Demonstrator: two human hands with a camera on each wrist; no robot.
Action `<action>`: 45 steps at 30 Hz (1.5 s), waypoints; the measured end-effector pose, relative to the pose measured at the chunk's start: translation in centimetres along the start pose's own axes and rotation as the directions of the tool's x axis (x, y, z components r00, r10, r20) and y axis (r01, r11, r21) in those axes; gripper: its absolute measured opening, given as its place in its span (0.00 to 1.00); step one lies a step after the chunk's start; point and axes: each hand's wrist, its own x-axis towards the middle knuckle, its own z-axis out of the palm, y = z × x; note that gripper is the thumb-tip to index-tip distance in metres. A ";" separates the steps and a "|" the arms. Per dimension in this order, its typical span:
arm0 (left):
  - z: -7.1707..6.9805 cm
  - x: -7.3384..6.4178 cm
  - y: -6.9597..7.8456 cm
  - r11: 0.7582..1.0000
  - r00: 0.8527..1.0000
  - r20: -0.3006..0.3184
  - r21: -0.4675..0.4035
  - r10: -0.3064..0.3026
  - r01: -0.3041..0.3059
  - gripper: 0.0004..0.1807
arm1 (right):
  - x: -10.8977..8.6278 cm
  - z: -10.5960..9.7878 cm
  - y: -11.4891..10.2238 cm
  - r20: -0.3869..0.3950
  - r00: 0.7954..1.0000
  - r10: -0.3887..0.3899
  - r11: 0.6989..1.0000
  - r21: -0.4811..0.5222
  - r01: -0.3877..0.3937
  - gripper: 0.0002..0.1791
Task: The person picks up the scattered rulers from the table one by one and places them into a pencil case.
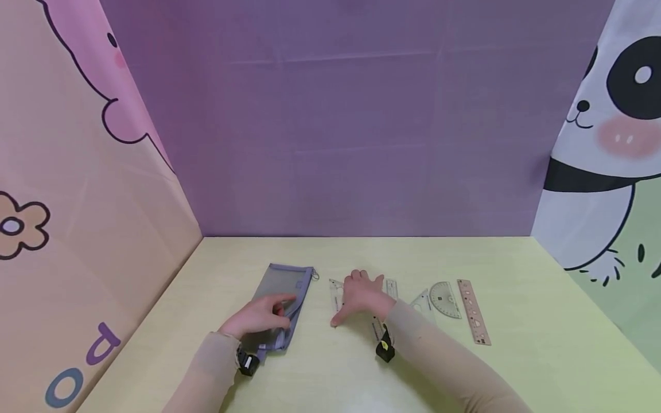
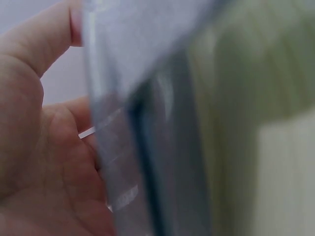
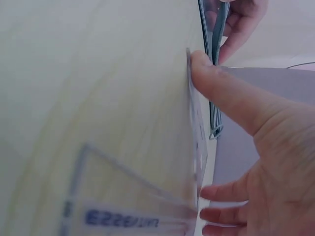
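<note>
A grey-purple zip pouch [image 1: 269,278] with a see-through front lies on the left part of the table. My left hand [image 1: 258,315] is over its lower half and pinches its edge; in the left wrist view the film hides some fingers. A clear set square [image 1: 336,291] lies right of the pouch. Over it spreads my right hand [image 1: 361,295], thumb at its near corner and fingertips toward its far end, as the right wrist view also shows. Partly under the right wrist is a clear ruler [image 1: 392,288].
Right of the right forearm lie another clear set square [image 1: 424,303], a clear protractor [image 1: 445,299] and a pink ruler [image 1: 474,312]. A metal ring [image 1: 315,275] hangs at the pouch's far corner. Purple cloth [image 1: 335,143] rises behind the table, with printed cloths on both sides.
</note>
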 end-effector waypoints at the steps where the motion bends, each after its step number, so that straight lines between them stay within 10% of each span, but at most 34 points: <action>1: 0.0 0.0 0.0 1.000 1.000 0.001 0.000 0.002 -0.002 0.37 | 0.0 0.0 0.0 -0.003 1.000 0.011 1.000 -0.012 -0.011 0.57; 10: 0.0 0.2 0.0 1.000 1.000 -0.005 0.017 0.001 -0.001 0.36 | -0.1 0.0 0.0 -0.041 0.999 0.014 0.999 -0.048 -0.016 0.58; 31: 0.4 0.5 -0.1 1.000 1.000 0.001 0.021 -0.003 0.003 0.36 | 1.3 0.5 1.3 0.024 0.997 0.068 0.963 0.260 -0.072 0.63; 45: 0.2 0.3 -0.2 1.000 1.000 -0.015 0.014 -0.014 0.015 0.35 | 1.1 0.5 0.5 -0.118 0.993 0.019 0.993 0.116 -0.005 0.42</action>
